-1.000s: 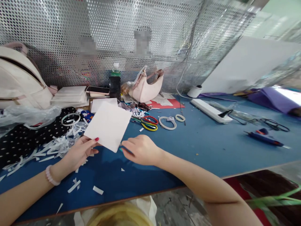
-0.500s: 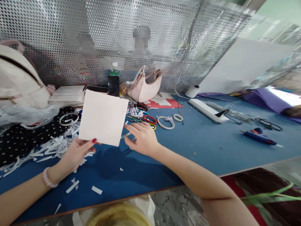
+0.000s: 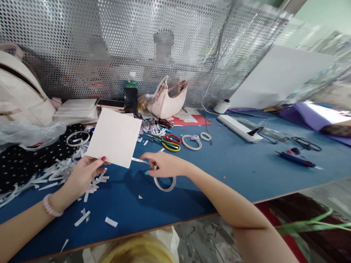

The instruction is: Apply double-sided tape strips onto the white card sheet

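A square white card (image 3: 113,138) is pinched at its lower left edge by my left hand (image 3: 83,175), thumb on the front. My right hand (image 3: 164,164) is closed on a roll of tape (image 3: 165,190) just right of the card. From the roll a short white strip (image 3: 138,160) runs left to the card's right edge. Whether it is stuck to the back I cannot tell. Scissors with red and yellow handles (image 3: 171,146) lie behind my right hand.
Paper scraps (image 3: 63,168) cover the table's left side. More tape rolls (image 3: 192,142) lie beyond the scissors. A power strip (image 3: 238,128) and a glue gun (image 3: 296,159) are on the right. A stack of white cards (image 3: 76,109), a phone (image 3: 111,104) and a pink handbag (image 3: 171,100) stand at the back.
My right hand has drawn slightly away from the card, and the tape strip between them now shows, with the roll hanging below. The card has shifted a little left and tilted.
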Demonstrator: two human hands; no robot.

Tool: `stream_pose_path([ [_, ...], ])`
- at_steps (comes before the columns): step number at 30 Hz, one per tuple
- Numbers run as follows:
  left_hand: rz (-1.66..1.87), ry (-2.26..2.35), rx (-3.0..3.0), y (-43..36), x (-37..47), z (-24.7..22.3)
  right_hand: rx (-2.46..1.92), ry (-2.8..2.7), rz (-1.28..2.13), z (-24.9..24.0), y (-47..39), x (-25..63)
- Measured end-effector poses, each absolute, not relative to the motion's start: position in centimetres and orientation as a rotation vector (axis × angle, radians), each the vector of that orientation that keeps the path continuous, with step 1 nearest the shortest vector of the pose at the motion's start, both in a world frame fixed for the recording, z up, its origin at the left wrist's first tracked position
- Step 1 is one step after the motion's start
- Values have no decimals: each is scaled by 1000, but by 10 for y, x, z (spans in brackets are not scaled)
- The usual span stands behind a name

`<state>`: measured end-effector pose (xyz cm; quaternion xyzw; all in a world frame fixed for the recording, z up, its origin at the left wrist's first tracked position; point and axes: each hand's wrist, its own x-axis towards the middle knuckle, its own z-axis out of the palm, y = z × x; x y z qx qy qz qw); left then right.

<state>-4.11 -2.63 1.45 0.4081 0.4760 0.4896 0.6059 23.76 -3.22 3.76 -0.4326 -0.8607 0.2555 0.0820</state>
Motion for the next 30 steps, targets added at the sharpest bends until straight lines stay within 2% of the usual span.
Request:
stream_pose_path([
  [3, 1098, 1196, 1004, -23, -42, 14, -1172, -2676, 761, 32, -31, 238],
  [7, 1053, 1303, 1085, -16, -47, 8, -1012, -2546, 627, 18, -20, 244],
  [9, 1044, 1319, 1116, -14, -49, 5, -1076, -2455, 552, 11, -8, 253],
  [14, 1028, 1349, 1162, -14, -49, 4, -1475, -2224, 95, -3, 29, 287],
  [22, 985, 1384, 1211, -12, -54, -2, -1616, -2220, 46, -18, 49, 305],
  [30, 950, 1423, 1245, -17, -48, 8, -1604, -2281, 1, -6, 37, 294],
])
